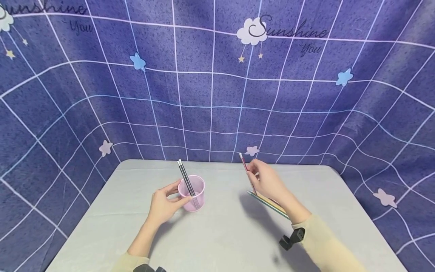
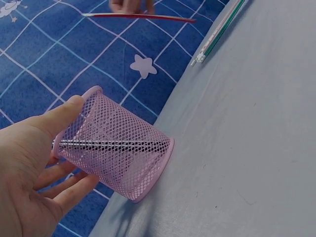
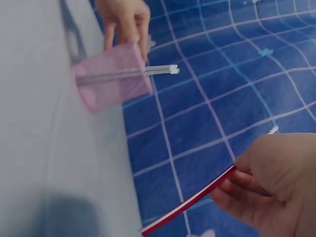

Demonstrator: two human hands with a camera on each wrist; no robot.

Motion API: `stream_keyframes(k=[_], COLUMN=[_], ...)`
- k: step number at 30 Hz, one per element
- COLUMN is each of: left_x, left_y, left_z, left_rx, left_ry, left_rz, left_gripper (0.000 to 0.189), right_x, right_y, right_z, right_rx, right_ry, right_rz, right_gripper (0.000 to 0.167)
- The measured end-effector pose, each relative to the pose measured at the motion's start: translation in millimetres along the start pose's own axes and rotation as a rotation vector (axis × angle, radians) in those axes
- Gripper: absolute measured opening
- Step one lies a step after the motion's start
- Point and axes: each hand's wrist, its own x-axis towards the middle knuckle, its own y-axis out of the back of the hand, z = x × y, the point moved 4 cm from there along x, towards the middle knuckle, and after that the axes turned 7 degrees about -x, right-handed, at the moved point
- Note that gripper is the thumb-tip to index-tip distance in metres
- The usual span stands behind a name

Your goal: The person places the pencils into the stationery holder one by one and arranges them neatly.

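A pink mesh pencil cup (image 1: 200,198) stands on the table, left of the middle. Two black-and-white striped pencils (image 1: 185,175) lean in it, white ends up. My left hand (image 1: 164,204) grips the cup near its rim, thumb on one side and fingers on the other, as the left wrist view also shows. Off to the right, my right hand (image 1: 266,179) pinches a red pencil (image 3: 190,201) that slants with its white end up. Below that hand, green and yellow pencils (image 1: 272,206) lie on the table, partly hidden by the right forearm.
The grey-white table (image 1: 217,241) meets a blue-purple grid-patterned cloth (image 1: 204,90) with stars and clouds, hanging behind and at both sides. A dark wrist device (image 1: 292,238) sits on the right sleeve.
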Motion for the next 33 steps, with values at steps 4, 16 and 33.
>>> stream_keyframes(k=[4, 16, 33], left_x=[-0.3, -0.9, -1.1], left_y=[0.7, -0.1, -0.3], left_z=[3.0, 3.0, 3.4], left_rx=[0.0, -0.03, 0.021], left_ry=[0.003, 0.002, -0.024], left_rz=[-0.009, -0.007, -0.008], left_gripper=[0.076, 0.076, 0.077], right_x=[14.4, 50.7, 85.6], right_y=[0, -19, -78], right_z=[-20, -69, -102], right_rx=[0.152, 0.457, 0.331], right_ry=[0.009, 0.07, 0.13], right_rz=[0.028, 0.059, 0.017], right_gripper=[0.006, 0.007, 0.005])
